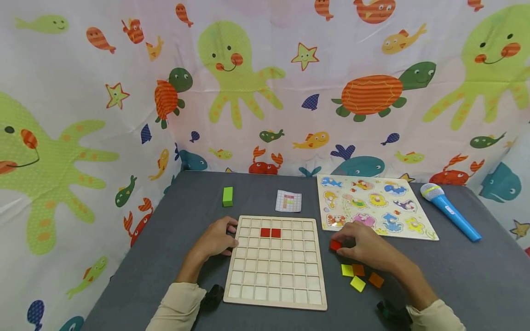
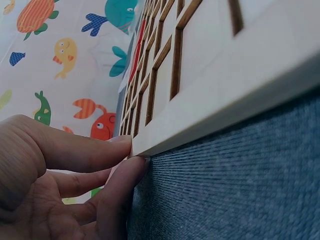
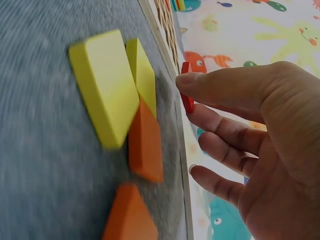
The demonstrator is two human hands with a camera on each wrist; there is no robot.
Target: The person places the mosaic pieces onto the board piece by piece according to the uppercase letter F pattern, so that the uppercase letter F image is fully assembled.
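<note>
A wooden grid board [image 1: 271, 271] lies on the dark table, two red square tiles [image 1: 270, 233] set side by side in its second row from the far edge. The left hand [image 1: 217, 237] pinches the board's left edge, thumb and finger [image 2: 125, 175] on its rim. Right of the board, the right hand [image 1: 366, 246] pinches another red tile [image 3: 187, 90] between thumb and fingers. Just below that hand lie two yellow tiles [image 1: 358, 283] and two orange tiles [image 1: 376, 280], some touching one another.
Behind the board are a green block [image 1: 227, 196] and a small card with a coloured grid pattern [image 1: 288, 201]. A sea-animal puzzle board [image 1: 389, 234] lies at the back right, beside a blue toy microphone [image 1: 453, 214]. A printed curtain [image 1: 265, 82] hangs behind the table.
</note>
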